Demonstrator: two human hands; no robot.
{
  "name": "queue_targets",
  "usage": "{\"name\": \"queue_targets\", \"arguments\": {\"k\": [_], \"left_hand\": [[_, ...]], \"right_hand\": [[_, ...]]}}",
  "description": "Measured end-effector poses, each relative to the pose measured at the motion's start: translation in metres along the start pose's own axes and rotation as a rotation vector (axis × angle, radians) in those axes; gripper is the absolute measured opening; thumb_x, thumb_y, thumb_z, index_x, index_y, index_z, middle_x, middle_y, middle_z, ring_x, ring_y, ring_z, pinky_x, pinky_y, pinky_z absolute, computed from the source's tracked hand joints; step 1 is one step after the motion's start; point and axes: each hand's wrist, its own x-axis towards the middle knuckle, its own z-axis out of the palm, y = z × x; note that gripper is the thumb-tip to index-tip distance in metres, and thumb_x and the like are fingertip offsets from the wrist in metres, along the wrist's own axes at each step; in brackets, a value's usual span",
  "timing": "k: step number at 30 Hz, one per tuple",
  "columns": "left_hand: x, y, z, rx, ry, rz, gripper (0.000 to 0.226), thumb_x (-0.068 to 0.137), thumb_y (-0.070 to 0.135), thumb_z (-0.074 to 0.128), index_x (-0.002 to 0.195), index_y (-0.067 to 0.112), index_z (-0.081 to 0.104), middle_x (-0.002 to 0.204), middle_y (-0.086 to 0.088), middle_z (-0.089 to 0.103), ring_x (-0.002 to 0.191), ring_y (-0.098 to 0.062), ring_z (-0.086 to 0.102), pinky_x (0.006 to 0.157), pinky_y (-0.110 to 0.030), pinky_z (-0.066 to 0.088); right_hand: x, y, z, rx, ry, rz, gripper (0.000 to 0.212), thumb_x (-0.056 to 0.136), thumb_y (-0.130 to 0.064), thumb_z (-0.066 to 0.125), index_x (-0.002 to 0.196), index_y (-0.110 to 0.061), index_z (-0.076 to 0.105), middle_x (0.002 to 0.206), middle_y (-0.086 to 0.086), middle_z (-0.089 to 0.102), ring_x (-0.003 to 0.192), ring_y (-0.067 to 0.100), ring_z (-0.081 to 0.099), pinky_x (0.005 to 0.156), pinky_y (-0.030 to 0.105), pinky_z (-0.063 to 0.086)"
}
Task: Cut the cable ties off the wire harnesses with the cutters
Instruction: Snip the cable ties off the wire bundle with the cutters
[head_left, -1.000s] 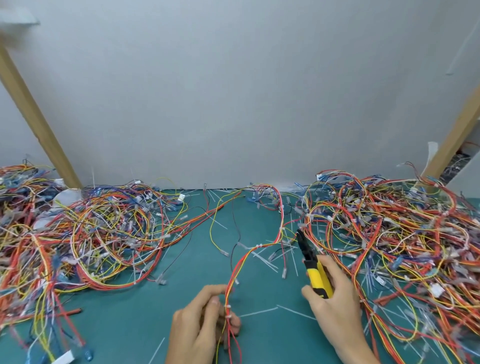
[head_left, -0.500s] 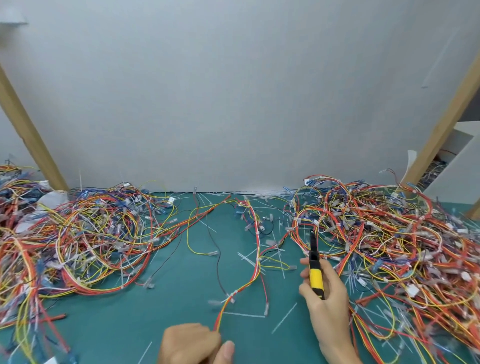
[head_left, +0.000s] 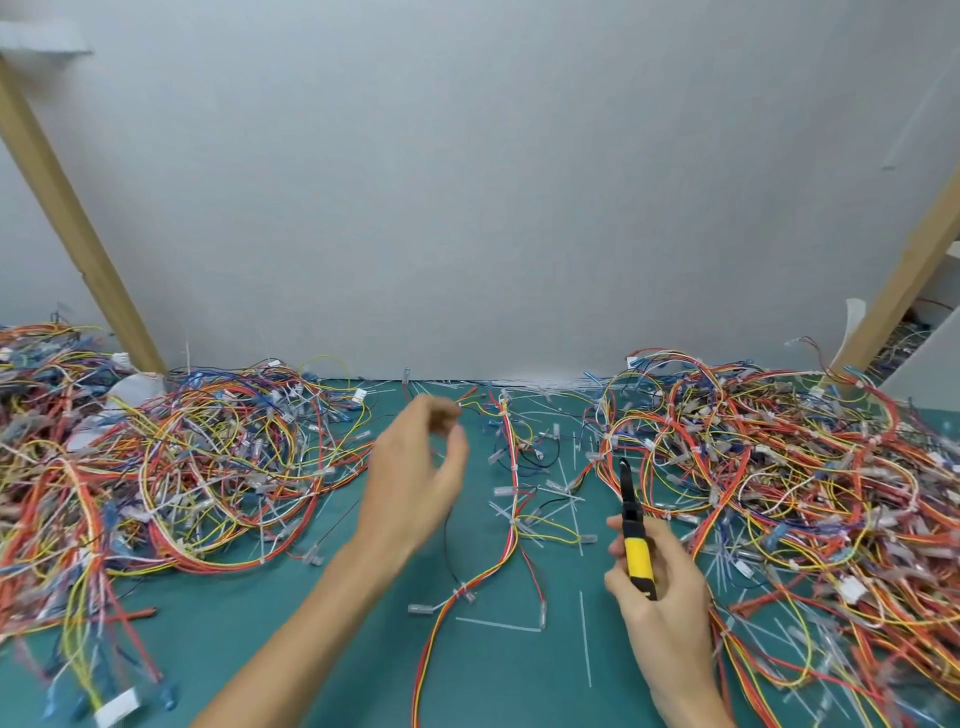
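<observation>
One wire harness (head_left: 513, 525) of red, orange and yellow wires runs down the middle of the green mat (head_left: 291, 618), with white cable ties (head_left: 461, 607) along it. My left hand (head_left: 415, 478) is stretched out over the mat left of the harness's far part. It is blurred, its fingers loosely curled, thumb apart from them, and I see nothing in it. My right hand (head_left: 660, 587) grips the yellow handles of the cutters (head_left: 638, 558). Their black jaws point up and away, right of the harness, and touch no wire.
Large tangled piles of harnesses lie at the left (head_left: 171, 467) and at the right (head_left: 779, 478). Cut white tie pieces (head_left: 496, 623) are scattered on the mat. A grey wall (head_left: 467, 208) closes the back, with slanted wooden posts at the left (head_left: 78, 223) and at the right (head_left: 904, 270).
My left hand has let go of the harness's near end and has reached forward over the mat. My right hand with the cutters has stayed in about the same place.
</observation>
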Motion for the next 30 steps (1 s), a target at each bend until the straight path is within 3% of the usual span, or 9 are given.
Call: {"name": "queue_targets", "arguments": {"k": [5, 8, 11, 13, 15, 19, 23, 26, 30], "left_hand": [[0.051, 0.014, 0.058, 0.430, -0.332, 0.019, 0.036, 0.096, 0.038, 0.047, 0.112, 0.006, 0.055, 0.115, -0.013, 0.062, 0.108, -0.031, 0.057, 0.090, -0.039, 0.044], [0.061, 0.013, 0.074, 0.656, -0.479, -0.069, 0.047, 0.092, 0.045, 0.053, 0.114, 0.004, 0.051, 0.117, -0.016, 0.061, 0.109, -0.036, 0.059, 0.084, -0.040, 0.047], [0.065, 0.002, 0.073, 0.594, -0.498, -0.232, 0.035, 0.083, 0.036, 0.064, 0.097, 0.004, 0.063, 0.108, -0.018, 0.065, 0.103, -0.036, 0.062, 0.077, -0.037, 0.049], [0.068, -0.008, 0.065, 0.497, -0.496, -0.339, 0.028, 0.081, 0.032, 0.065, 0.081, 0.004, 0.064, 0.096, -0.019, 0.069, 0.096, -0.036, 0.064, 0.076, -0.035, 0.050], [0.070, -0.018, 0.055, 0.355, -0.490, -0.413, 0.020, 0.082, 0.023, 0.063, 0.085, 0.005, 0.070, 0.089, -0.018, 0.072, 0.089, -0.030, 0.065, 0.074, -0.032, 0.050], [0.065, -0.024, 0.034, -0.227, -0.421, -0.590, 0.011, 0.093, 0.006, 0.058, 0.099, 0.002, 0.067, 0.094, -0.014, 0.072, 0.056, -0.013, 0.062, 0.043, -0.014, 0.042], [0.058, -0.013, 0.012, -0.680, -0.370, -0.610, 0.017, 0.100, 0.000, 0.043, 0.107, -0.003, 0.058, 0.106, -0.014, 0.068, 0.074, -0.019, 0.065, 0.061, -0.021, 0.057], [0.060, -0.003, -0.005, -0.939, -0.307, -0.593, 0.021, 0.102, 0.000, 0.036, 0.107, -0.006, 0.056, 0.098, -0.010, 0.069, 0.077, -0.019, 0.071, 0.071, -0.029, 0.059], [0.061, 0.006, -0.019, -1.219, -0.230, -0.573, 0.027, 0.102, 0.000, 0.032, 0.106, -0.004, 0.058, 0.098, -0.010, 0.071, 0.084, -0.018, 0.072, 0.073, -0.034, 0.060]], "right_hand": [[-0.002, -0.001, -0.001, -0.097, -0.027, 0.008, 0.048, 0.072, 0.002, 0.070, 0.098, -0.038, 0.063, 0.078, 0.005, 0.062, 0.080, 0.028, 0.059, 0.078, 0.047, 0.050], [-0.003, -0.006, 0.000, -0.137, -0.050, -0.024, 0.050, 0.069, -0.006, 0.069, 0.100, -0.043, 0.059, 0.076, -0.001, 0.061, 0.072, 0.018, 0.057, 0.071, 0.042, 0.049], [-0.002, -0.010, 0.000, -0.159, -0.053, -0.053, 0.048, 0.062, -0.018, 0.064, 0.102, -0.044, 0.058, 0.071, -0.010, 0.058, 0.060, 0.010, 0.049, 0.058, 0.025, 0.043], [-0.001, -0.010, 0.000, -0.165, -0.058, -0.082, 0.048, 0.064, -0.012, 0.067, 0.099, -0.043, 0.059, 0.065, -0.013, 0.055, 0.056, 0.008, 0.046, 0.052, 0.013, 0.036], [-0.001, -0.010, -0.001, -0.198, -0.063, -0.097, 0.054, 0.067, 0.001, 0.071, 0.097, -0.041, 0.059, 0.063, -0.013, 0.053, 0.056, 0.008, 0.047, 0.052, 0.012, 0.036], [-0.003, -0.010, 0.004, -0.226, -0.021, -0.136, 0.051, 0.072, -0.011, 0.078, 0.106, -0.043, 0.057, 0.084, -0.015, 0.061, 0.071, 0.007, 0.058, 0.061, 0.007, 0.042], [-0.005, -0.013, 0.009, -0.215, 0.072, -0.130, 0.045, 0.068, -0.045, 0.077, 0.108, -0.042, 0.057, 0.096, -0.017, 0.063, 0.079, 0.007, 0.061, 0.065, 0.020, 0.048], [-0.005, -0.014, 0.008, -0.321, 0.118, -0.170, 0.039, 0.065, -0.047, 0.077, 0.100, -0.043, 0.059, 0.095, -0.018, 0.061, 0.084, 0.005, 0.059, 0.067, 0.032, 0.050], [-0.009, -0.012, 0.008, -0.511, 0.034, -0.224, 0.041, 0.060, -0.045, 0.084, 0.094, -0.047, 0.062, 0.092, -0.023, 0.059, 0.090, 0.004, 0.057, 0.071, 0.030, 0.047]]}}
